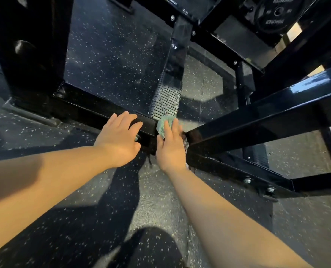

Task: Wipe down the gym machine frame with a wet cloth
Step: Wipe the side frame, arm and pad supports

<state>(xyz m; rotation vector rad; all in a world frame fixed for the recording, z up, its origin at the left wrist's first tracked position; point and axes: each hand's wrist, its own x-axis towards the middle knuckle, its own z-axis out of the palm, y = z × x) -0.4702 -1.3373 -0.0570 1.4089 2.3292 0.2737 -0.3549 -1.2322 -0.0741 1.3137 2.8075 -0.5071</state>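
The black steel frame of the gym machine (95, 111) has a low crossbar running across the middle of the head view. My left hand (120, 138) rests on top of this bar with its fingers laid over it. Just to its right, my right hand (170, 146) presses a pale green cloth (163, 123) against the bar where a glossy side beam (257, 117) joins it. Most of the cloth is hidden under my fingers.
A ribbed grey foot plate (165, 102) lies just beyond the cloth on a central rail. A black weight plate (279, 12) hangs at the top right. Bolts (248, 180) stick out of the lower right bar. Dark speckled rubber floor (112, 55) surrounds the frame.
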